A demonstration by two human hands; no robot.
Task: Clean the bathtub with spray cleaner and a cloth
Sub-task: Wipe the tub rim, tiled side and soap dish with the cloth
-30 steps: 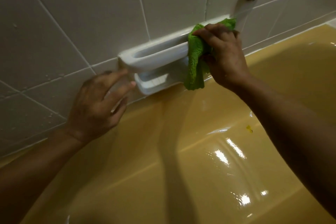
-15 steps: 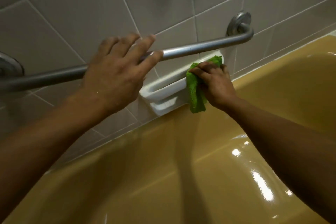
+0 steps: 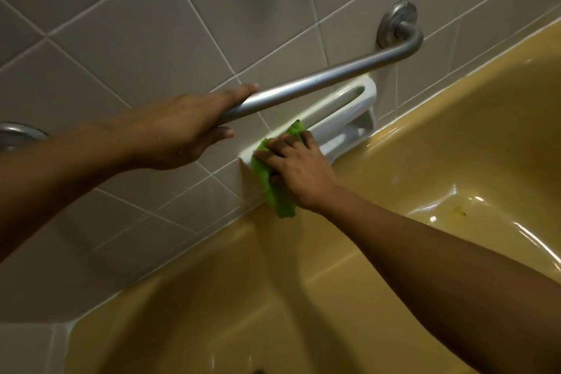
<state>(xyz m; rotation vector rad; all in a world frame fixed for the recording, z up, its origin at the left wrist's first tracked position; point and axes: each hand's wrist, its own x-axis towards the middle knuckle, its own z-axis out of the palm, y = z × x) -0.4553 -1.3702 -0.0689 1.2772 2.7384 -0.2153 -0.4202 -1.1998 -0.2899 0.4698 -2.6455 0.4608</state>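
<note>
Pressing a bunched green cloth against the left end of the white ceramic soap dish, my right hand grips it with fingers curled over the fuzzy fabric. A loose tail of the cloth hangs down past the dish to the tub's edge. My left hand is wrapped round the grab bar, a smooth, brushed-metal tube running at a slant above the dish, thumb under it and fingers over the top.

I count two round metal flanges fixing the bar to the wall, one at the upper right and one at the far left. The soap dish is a glossy, rounded block set into the wall, with a looped rail along its top and a recessed shelf below. It sits just above the rim of the bathtub, which is mustard yellow, smooth and shiny with wet-looking highlights. One small dark speck lies on the tub floor. The wall is pale square tiles with light grout lines.
</note>
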